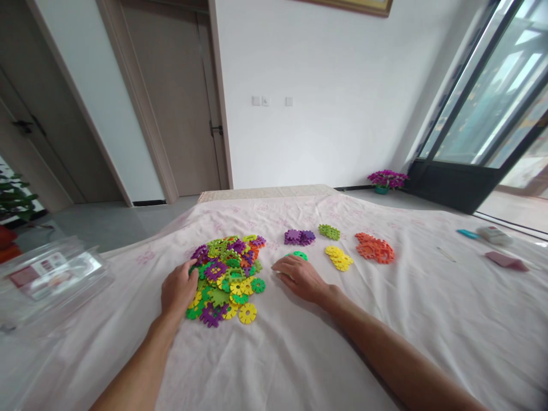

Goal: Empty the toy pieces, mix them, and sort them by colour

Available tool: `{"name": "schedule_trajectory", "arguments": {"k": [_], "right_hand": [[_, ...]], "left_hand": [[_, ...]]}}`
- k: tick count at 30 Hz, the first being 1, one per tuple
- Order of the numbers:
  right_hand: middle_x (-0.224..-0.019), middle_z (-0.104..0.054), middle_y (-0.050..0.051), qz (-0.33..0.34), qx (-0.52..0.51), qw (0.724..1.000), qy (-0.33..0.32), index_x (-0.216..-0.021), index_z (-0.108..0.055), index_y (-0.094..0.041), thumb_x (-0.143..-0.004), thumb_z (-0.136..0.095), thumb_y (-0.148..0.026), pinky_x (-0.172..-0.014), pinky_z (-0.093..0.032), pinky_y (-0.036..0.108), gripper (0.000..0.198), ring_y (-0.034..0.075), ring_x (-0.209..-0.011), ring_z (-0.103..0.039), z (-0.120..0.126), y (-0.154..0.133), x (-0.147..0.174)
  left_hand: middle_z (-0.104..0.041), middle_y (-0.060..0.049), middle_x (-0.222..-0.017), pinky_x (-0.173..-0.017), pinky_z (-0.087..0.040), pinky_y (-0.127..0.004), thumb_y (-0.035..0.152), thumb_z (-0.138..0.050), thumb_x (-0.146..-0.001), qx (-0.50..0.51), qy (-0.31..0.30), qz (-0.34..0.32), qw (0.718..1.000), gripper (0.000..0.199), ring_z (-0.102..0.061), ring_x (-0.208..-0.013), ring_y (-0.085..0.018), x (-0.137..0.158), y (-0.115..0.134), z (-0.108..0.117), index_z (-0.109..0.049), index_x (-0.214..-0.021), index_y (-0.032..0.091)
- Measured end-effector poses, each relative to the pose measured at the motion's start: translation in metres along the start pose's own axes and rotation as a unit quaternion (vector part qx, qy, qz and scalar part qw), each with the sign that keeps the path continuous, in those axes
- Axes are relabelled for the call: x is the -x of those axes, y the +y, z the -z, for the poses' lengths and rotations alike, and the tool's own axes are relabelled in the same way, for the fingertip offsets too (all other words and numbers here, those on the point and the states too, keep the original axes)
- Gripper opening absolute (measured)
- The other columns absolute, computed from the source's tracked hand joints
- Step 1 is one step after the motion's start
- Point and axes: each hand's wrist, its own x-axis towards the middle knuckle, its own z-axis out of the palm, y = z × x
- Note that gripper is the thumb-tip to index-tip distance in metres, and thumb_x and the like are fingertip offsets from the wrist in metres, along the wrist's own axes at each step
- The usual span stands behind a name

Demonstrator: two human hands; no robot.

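A mixed pile of plastic building discs (220, 282) in purple, green, yellow and orange lies left of centre on the cloth. My left hand (180, 288) rests against the pile's left edge, fingers loosely bent and apart, fingertips touching the outer pieces. To the right of the pile, my right hand (302, 277) lies low over the cloth with fingers stretched leftward, nothing visibly gripped. Just behind it, green discs (297, 255) are partly hidden by the hand. Sorted by colour beyond are purple pieces (299, 237), light green squares (329, 231), yellow discs (339, 258) and orange pieces (375, 249).
A pale patterned cloth (265, 365) covers the table. Clear plastic boxes (55, 279) stand at the left edge. Toward the right lie a thin stick (447, 254), a pink item (507, 261), a blue item (468, 234) and a whitish packet (494, 235).
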Motion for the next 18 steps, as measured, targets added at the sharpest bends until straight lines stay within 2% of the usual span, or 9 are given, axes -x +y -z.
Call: {"name": "schedule_trajectory", "arguments": {"k": [5, 10, 15, 18], "right_hand": [[-0.119, -0.065, 0.010, 0.019, -0.009, 0.998, -0.058, -0.128, -0.057, -0.020, -0.099, -0.047, -0.040, -0.094, -0.043, 0.035, 0.037, 0.021, -0.108, -0.058, -0.016, -0.027, -0.008], [-0.118, -0.064, 0.009, 0.004, 0.013, 0.997, -0.076, -0.126, -0.059, -0.022, -0.097, -0.049, -0.050, -0.094, -0.042, 0.035, 0.041, 0.022, -0.108, -0.056, -0.022, -0.033, -0.010], [-0.103, -0.068, 0.007, 0.020, 0.018, 0.997, -0.074, -0.109, -0.065, -0.020, -0.102, -0.042, -0.036, -0.086, -0.041, 0.032, 0.029, 0.019, -0.096, -0.059, -0.021, -0.031, -0.011], [-0.093, -0.068, 0.006, -0.011, 0.028, 0.999, -0.030, -0.096, -0.066, -0.018, -0.102, -0.040, -0.026, -0.082, -0.040, 0.030, 0.027, 0.017, -0.087, -0.058, -0.019, -0.025, -0.010]], "left_hand": [[-0.068, -0.008, -0.123, -0.098, -0.045, -0.033, 0.035, -0.036, -0.094, -0.006, 0.006, -0.004, 1.000, 0.044, -0.061, -0.114, -0.024, -0.001, -0.001, -0.002, -0.060, -0.127, 0.020], [-0.067, -0.008, -0.124, -0.097, -0.045, -0.034, 0.035, -0.036, -0.093, -0.004, 0.003, -0.001, 1.000, 0.044, -0.061, -0.115, -0.024, -0.001, -0.001, -0.002, -0.061, -0.127, 0.020], [-0.066, -0.009, -0.125, -0.098, -0.045, -0.035, 0.034, -0.035, -0.093, 0.004, -0.002, 0.000, 1.000, 0.044, -0.060, -0.116, -0.025, -0.001, 0.001, 0.000, -0.060, -0.126, 0.019], [-0.067, -0.009, -0.125, -0.098, -0.045, -0.036, 0.035, -0.036, -0.093, 0.002, 0.000, 0.001, 1.000, 0.044, -0.060, -0.116, -0.025, -0.001, 0.000, -0.001, -0.060, -0.126, 0.020]]}}
